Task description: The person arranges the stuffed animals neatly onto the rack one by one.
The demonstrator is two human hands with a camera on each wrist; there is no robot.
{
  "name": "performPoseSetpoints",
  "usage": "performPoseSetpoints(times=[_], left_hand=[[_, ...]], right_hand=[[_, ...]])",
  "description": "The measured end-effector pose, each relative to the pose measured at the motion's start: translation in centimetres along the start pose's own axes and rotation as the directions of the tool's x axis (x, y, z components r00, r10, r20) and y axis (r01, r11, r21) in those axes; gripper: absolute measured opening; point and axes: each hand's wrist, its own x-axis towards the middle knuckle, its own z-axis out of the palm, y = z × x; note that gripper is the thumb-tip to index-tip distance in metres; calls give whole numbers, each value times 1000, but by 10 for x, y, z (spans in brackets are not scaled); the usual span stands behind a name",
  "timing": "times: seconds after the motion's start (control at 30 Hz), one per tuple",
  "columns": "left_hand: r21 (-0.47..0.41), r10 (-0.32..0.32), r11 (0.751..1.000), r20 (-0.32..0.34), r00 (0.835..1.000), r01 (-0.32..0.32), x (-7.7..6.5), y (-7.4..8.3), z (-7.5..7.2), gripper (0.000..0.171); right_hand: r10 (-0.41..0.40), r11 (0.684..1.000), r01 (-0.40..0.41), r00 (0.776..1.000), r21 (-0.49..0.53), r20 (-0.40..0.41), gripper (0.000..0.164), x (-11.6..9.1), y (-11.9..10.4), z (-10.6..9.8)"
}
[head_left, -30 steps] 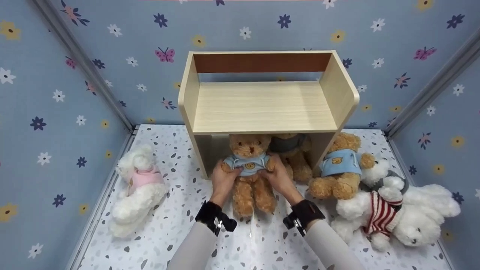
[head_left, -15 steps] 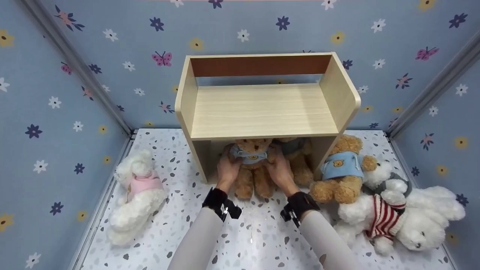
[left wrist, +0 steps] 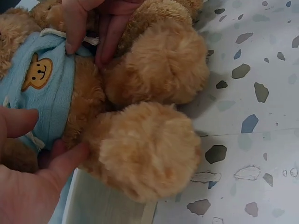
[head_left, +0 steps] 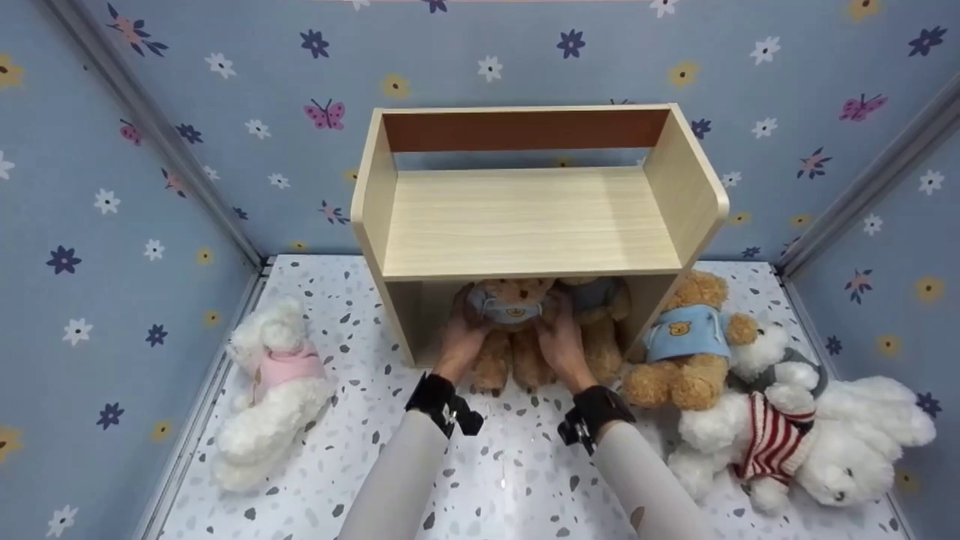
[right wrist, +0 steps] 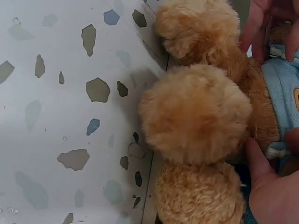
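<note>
A brown teddy bear in a light blue hoodie (head_left: 517,309) sits inside the lower compartment of a wooden shelf (head_left: 517,217), its legs reaching over the front edge. My left hand (head_left: 463,337) grips it at one side, my right hand (head_left: 559,341) at the other, thumbs toward its front. The upper board hides the top of its head. In the left wrist view the bear's foot (left wrist: 145,149) is close, with left fingers (left wrist: 65,163) by its hip. Beside it on the right sits another brown bear (head_left: 602,334) in a dark grey top.
A brown bear in blue (head_left: 686,334) leans by the shelf's right side. Near it lie a white plush toy in grey (head_left: 780,367) and a white toy in a red-striped sweater (head_left: 772,435). At left lies a white plush in pink (head_left: 285,367). Patterned walls enclose the speckled floor (head_left: 502,487).
Both hands have pushed the blue-hoodie bear back, deeper into the lower compartment, and slightly right toward the grey-topped bear. Its head has slid under the upper board.
</note>
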Motion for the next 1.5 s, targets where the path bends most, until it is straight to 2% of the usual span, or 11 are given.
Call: performPoseSetpoints(times=[0.13,0.23,0.37,0.5,0.7,0.8,0.97,1.13,1.33,1.5], left_hand=[[-78,12,997,60,998,-8,0,-5,2,86],[-161,24,987,115,993,-5,-2,-12,3,93],[-245,-6,968,206,979,57,-6,-21,4,104],[-296,-37,948,261,965,117,-8,-25,5,109],[-254,-39,962,221,975,96,-14,-29,-1,103],[-242,-12,968,204,979,63,-17,-33,-3,101],[-221,74,975,179,981,-33,-22,-37,-9,99],[-180,74,983,188,979,-40,-32,-37,-19,97],[-80,51,996,162,986,-39,-47,-37,-35,89],[-29,64,998,142,988,-60,-58,-39,-53,82]], right_hand=[[24,999,-25,999,46,25,54,-1,4,-1],[52,991,-63,994,116,97,65,-2,6,-1],[42,986,-71,982,148,186,80,-3,8,-2],[38,992,-61,978,110,206,84,-2,9,-6],[90,991,-105,983,84,159,83,-5,5,-15],[94,991,-104,988,80,120,79,-8,3,-20],[63,992,-71,995,101,79,75,-17,3,-30],[65,991,-74,994,112,82,70,-29,5,-43],[-13,985,-2,996,175,84,59,-40,7,-55],[-59,978,40,994,204,88,52,-50,10,-60]])
